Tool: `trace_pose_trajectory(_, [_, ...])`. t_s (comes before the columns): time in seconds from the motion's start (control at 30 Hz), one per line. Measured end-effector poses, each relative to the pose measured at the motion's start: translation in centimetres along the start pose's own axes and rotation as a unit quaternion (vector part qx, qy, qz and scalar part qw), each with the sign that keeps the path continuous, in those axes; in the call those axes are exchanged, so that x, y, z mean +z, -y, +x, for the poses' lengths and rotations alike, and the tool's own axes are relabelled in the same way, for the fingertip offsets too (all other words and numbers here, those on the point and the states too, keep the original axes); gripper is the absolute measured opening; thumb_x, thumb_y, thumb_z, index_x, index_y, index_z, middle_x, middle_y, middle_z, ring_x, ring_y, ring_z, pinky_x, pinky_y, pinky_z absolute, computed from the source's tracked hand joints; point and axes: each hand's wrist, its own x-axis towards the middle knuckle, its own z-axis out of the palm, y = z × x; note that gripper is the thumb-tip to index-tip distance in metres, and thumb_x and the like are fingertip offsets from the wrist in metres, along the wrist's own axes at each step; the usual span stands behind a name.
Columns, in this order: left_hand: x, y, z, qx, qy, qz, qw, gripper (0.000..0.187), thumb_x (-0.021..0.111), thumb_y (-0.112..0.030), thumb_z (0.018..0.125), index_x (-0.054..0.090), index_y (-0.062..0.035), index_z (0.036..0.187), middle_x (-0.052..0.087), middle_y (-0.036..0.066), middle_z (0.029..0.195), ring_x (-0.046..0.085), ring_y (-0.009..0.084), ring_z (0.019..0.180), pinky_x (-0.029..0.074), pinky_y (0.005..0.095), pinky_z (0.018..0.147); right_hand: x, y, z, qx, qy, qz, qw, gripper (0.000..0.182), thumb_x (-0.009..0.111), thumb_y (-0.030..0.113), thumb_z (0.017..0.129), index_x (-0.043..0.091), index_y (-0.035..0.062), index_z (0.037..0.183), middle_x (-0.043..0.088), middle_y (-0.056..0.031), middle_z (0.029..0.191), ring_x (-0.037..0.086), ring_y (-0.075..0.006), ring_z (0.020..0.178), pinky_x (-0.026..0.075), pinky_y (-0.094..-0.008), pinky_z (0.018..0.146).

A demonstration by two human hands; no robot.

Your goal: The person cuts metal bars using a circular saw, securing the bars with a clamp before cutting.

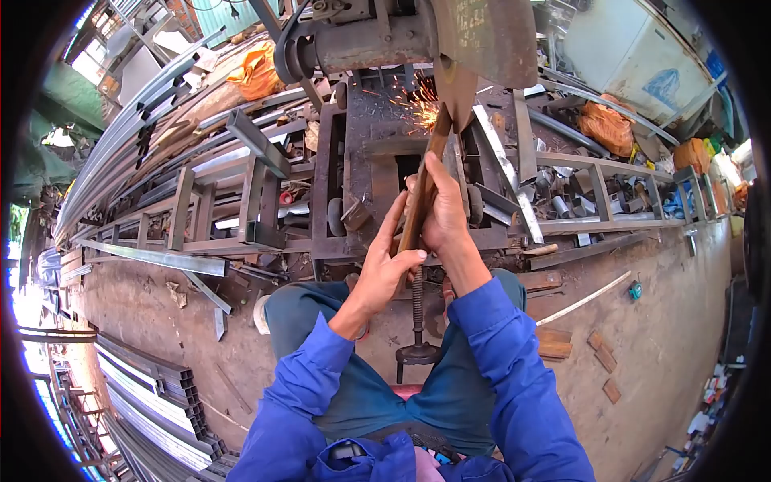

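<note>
Both hands hold a long, narrow brown metal bar (pixel 421 189), which slants up and to the right. Its far end touches the cutting disc (pixel 457 92) of the machine, and orange sparks (pixel 422 106) fly off to the left from that spot. My left hand (pixel 385 269) grips the near end of the bar from the left, thumb across it. On the right side, my right hand (pixel 444 210) is wrapped round the bar farther up, thumb pointing toward the disc. A threaded screw with a round handwheel (pixel 418 353) stands below my hands, between the knees.
A motor housing and disc guard (pixel 502 40) hang over the work. Metal frames (pixel 598 193) flank the machine base. Long steel bars (pixel 120 161) lie at the left, square tubes (pixel 173 394) at the lower left. Wood pieces (pixel 554 343) and a tape measure (pixel 635 290) lie on the floor.
</note>
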Motion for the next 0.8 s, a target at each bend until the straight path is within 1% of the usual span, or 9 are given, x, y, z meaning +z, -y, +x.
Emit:
trace_pose_trajectory(0.03, [0.3, -0.1, 0.0, 0.000, -0.002, -0.004, 1.000, 0.093, 0.065, -0.007, 0.084, 0.017, -0.0152, 0.164, 0.054, 0.010, 0.128, 0.057, 0.0101, 0.079, 0.049, 0.0248, 0.062, -0.1, 0.1, -0.1, 0.013, 0.016, 0.022, 1.000, 0.033, 0.065, 0.044, 0.098, 0.059, 0.0124, 0.091, 0.059, -0.0015, 0.071, 0.055, -0.0130, 0.055, 0.046, -0.0280, 0.049])
trace_pose_trajectory(0.1, [1.3, -0.3, 0.1, 0.052, -0.014, 0.060, 0.997, 0.093, 0.066, -0.009, 0.084, 0.018, -0.0162, 0.164, 0.055, 0.009, 0.127, 0.056, 0.0093, 0.077, 0.048, 0.0241, 0.061, -0.6, 0.7, -0.4, 0.031, 0.035, 0.038, 0.998, 0.035, 0.063, 0.046, 0.099, 0.059, 0.0130, 0.089, 0.058, -0.0004, 0.069, 0.054, -0.0125, 0.055, 0.045, -0.0273, 0.048])
trace_pose_trajectory(0.13, [1.7, -0.4, 0.1, 0.072, -0.016, 0.070, 0.995, 0.094, 0.067, -0.011, 0.084, 0.018, -0.0166, 0.164, 0.058, 0.009, 0.117, 0.054, 0.0082, 0.072, 0.048, 0.0238, 0.059, -0.9, 1.1, -0.5, 0.047, 0.058, 0.044, 0.996, 0.035, 0.064, 0.048, 0.097, 0.058, 0.0149, 0.088, 0.058, -0.0003, 0.070, 0.053, -0.0121, 0.056, 0.044, -0.0284, 0.051])
trace_pose_trajectory(0.17, [1.6, -0.3, 0.0, 0.072, -0.019, 0.066, 0.995, 0.094, 0.067, -0.011, 0.084, 0.018, -0.0166, 0.164, 0.058, 0.009, 0.117, 0.054, 0.0082, 0.072, 0.048, 0.0238, 0.059, -1.1, 1.3, -0.7, 0.063, 0.081, 0.051, 0.993, 0.035, 0.066, 0.049, 0.096, 0.058, 0.0168, 0.086, 0.059, -0.0002, 0.070, 0.052, -0.0116, 0.057, 0.043, -0.0296, 0.053])
trace_pose_trajectory(0.2, [1.5, 0.0, 0.0, 0.061, -0.011, 0.069, 0.996, 0.094, 0.068, -0.012, 0.084, 0.018, -0.0174, 0.164, 0.059, 0.009, 0.111, 0.054, 0.0080, 0.069, 0.048, 0.0238, 0.059, -1.1, 1.1, -0.6, 0.063, 0.064, 0.047, 0.995, 0.036, 0.065, 0.052, 0.095, 0.057, 0.0185, 0.084, 0.058, 0.0009, 0.069, 0.051, -0.0118, 0.054, 0.042, -0.0295, 0.050])
trace_pose_trajectory(0.27, [1.4, 0.4, 0.1, 0.061, -0.002, 0.084, 0.995, 0.093, 0.069, -0.014, 0.085, 0.019, -0.0189, 0.164, 0.061, 0.008, 0.097, 0.052, 0.0073, 0.064, 0.047, 0.0239, 0.057, -1.3, 0.9, -0.7, 0.071, 0.053, 0.048, 0.995, 0.036, 0.065, 0.051, 0.095, 0.058, 0.0183, 0.084, 0.058, 0.0006, 0.068, 0.051, -0.0121, 0.054, 0.042, -0.0291, 0.051])
trace_pose_trajectory(0.43, [1.4, -0.1, -0.2, 0.025, -0.001, 0.081, 0.996, 0.089, 0.068, -0.014, 0.088, 0.020, -0.0190, 0.164, 0.059, 0.006, 0.093, 0.052, 0.0070, 0.063, 0.046, 0.0238, 0.055, -2.2, 0.1, -0.3, 0.066, 0.024, 0.045, 0.996, 0.035, 0.066, 0.050, 0.095, 0.059, 0.0173, 0.085, 0.060, -0.0004, 0.068, 0.054, -0.0129, 0.057, 0.042, -0.0294, 0.052])
trace_pose_trajectory(0.5, [1.5, -0.1, -0.2, 0.004, 0.002, 0.069, 0.998, 0.088, 0.067, -0.015, 0.089, 0.021, -0.0192, 0.164, 0.058, 0.006, 0.091, 0.052, 0.0069, 0.063, 0.046, 0.0238, 0.054, -2.6, -0.3, -0.2, 0.076, -0.016, 0.038, 0.996, 0.043, 0.063, 0.055, 0.095, 0.062, 0.0139, 0.082, 0.061, -0.0003, 0.068, 0.058, -0.0140, 0.057, 0.043, -0.0284, 0.048])
trace_pose_trajectory(0.8, [1.6, 0.0, -0.3, -0.025, -0.007, 0.048, 0.998, 0.079, 0.064, -0.021, 0.096, 0.022, -0.0213, 0.163, 0.056, 0.003, 0.085, 0.051, 0.0069, 0.059, 0.044, 0.0246, 0.050, -3.0, -0.7, -0.3, 0.076, -0.030, 0.033, 0.996, 0.043, 0.065, 0.055, 0.093, 0.062, 0.0134, 0.081, 0.061, -0.0009, 0.069, 0.060, -0.0143, 0.059, 0.048, -0.0295, 0.053])
